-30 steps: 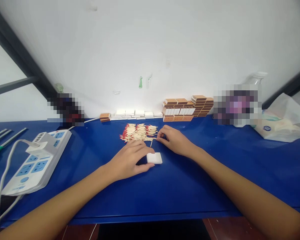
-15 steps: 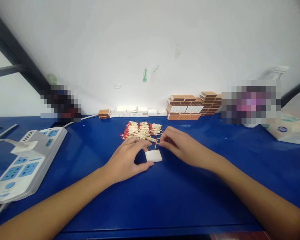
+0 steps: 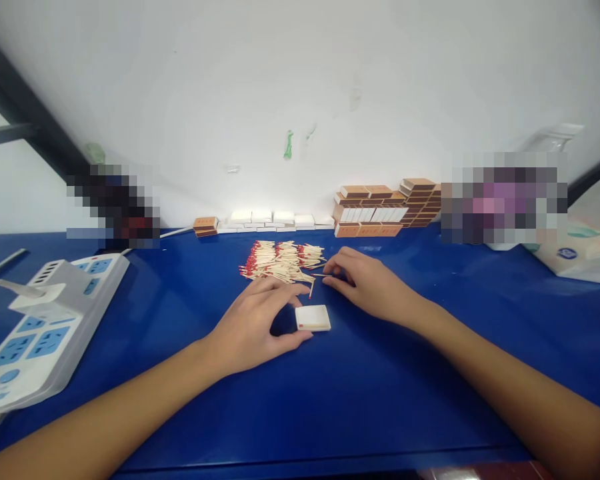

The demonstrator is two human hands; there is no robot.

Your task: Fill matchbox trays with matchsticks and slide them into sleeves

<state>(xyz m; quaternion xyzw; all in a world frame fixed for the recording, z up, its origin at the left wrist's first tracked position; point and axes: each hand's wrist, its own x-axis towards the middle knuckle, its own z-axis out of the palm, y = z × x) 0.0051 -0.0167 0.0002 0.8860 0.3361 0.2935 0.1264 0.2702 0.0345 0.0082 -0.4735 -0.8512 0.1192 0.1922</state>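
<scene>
A small white matchbox tray (image 3: 313,315) lies on the blue table. One match (image 3: 315,325) shows inside along its near side, its red head at the left. My left hand (image 3: 260,317) has the tray's left end between thumb and fingers. Beyond the tray, my right hand (image 3: 350,275) pinches a thin match (image 3: 319,275) between thumb and forefinger, at the right edge of the match pile. That pile of red-headed matches (image 3: 280,260) spreads out in front of both hands. A loose match (image 3: 311,289) points from it towards the tray.
Along the wall stand a row of white trays (image 3: 273,220), a brown matchbox (image 3: 205,225) and stacked matchboxes (image 3: 367,231). A power strip (image 3: 55,333) with a plugged-in adapter sits at left. A tissue pack (image 3: 593,247) lies at right, near blurred items.
The tray sits slightly lower and further right in view, and a match now shows inside it. My right hand has shifted slightly, its fingertips now by the pile's right edge.
</scene>
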